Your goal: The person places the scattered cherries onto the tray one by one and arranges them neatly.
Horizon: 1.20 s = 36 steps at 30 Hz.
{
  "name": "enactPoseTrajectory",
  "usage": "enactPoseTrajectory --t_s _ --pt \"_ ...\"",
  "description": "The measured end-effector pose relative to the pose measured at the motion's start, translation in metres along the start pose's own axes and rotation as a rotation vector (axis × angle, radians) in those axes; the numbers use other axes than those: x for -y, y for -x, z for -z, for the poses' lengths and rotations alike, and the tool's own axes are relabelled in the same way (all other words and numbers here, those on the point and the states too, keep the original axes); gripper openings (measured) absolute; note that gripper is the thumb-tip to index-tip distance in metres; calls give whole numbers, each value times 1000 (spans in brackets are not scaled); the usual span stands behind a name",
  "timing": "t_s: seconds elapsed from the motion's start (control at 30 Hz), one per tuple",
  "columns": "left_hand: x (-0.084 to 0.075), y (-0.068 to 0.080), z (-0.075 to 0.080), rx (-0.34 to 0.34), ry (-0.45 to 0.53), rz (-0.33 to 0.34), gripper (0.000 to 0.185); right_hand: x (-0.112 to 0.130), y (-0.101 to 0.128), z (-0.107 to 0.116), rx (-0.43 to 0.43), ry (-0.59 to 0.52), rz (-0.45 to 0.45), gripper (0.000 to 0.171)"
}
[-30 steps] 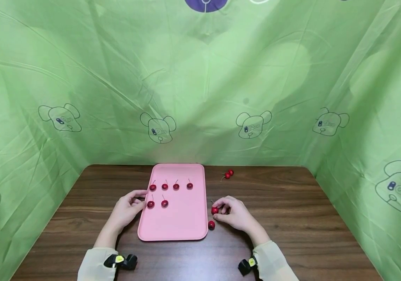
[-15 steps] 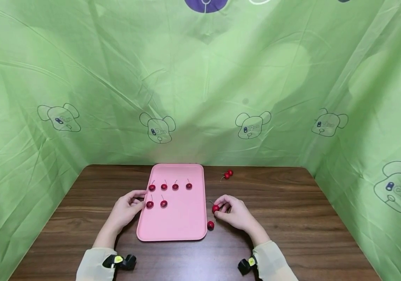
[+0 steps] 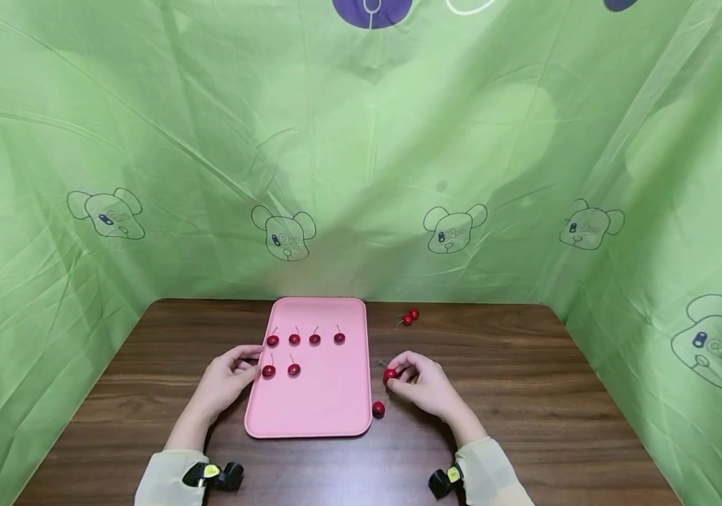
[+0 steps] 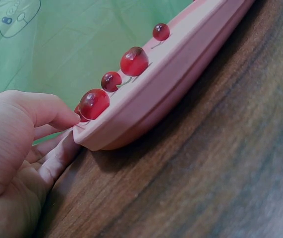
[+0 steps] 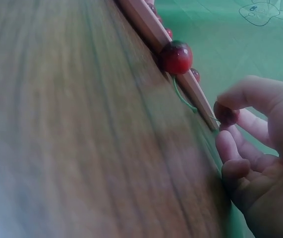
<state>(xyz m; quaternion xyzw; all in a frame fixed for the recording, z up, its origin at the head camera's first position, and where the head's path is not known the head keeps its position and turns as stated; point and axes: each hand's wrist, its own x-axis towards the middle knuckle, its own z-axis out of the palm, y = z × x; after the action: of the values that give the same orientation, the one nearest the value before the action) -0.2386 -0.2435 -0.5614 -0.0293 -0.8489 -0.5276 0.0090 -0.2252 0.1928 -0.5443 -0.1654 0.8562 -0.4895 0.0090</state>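
Observation:
My left hand (image 3: 225,379) holds the left rim of a pink tray (image 3: 310,414); in the left wrist view the thumb is at the top of the rim and the fingers lie lower against its side. Two rows of red cherries with thin stems lie on the tray, a longer back row and two in front, one of them a cherry (image 3: 294,370). Beyond the tray's right edge, my right hand (image 3: 424,383) pinches a cherry (image 3: 389,374) between thumb and fingers. Another cherry (image 5: 176,57) lies on the table beside the tray, its green stem showing in the right wrist view.
Two more cherries (image 3: 408,319) lie together on the wooden table (image 3: 513,393), behind the right hand. A green curtain (image 3: 361,232) with bear-head drawings surrounds the table's back and sides. Both wrists wear small black cameras on straps.
The cherry in my right hand has shifted slightly up and right, with its stem pointing away to the upper left. My left hand keeps its place on the tray.

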Motion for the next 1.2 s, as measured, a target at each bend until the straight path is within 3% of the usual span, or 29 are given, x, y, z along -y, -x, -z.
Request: enactPoseTrajectory --t_s 0.63,0.9,1.2 --pt "0 1 1 2 8 7 39 19 -6 0 -123 -74 -90 19" --pt "1 1 -1 3 34 22 38 36 -16 -5 -200 -57 -54 22" --pt "1 0 0 14 35 20 39 57 -34 -22 -216 -69 18 22"
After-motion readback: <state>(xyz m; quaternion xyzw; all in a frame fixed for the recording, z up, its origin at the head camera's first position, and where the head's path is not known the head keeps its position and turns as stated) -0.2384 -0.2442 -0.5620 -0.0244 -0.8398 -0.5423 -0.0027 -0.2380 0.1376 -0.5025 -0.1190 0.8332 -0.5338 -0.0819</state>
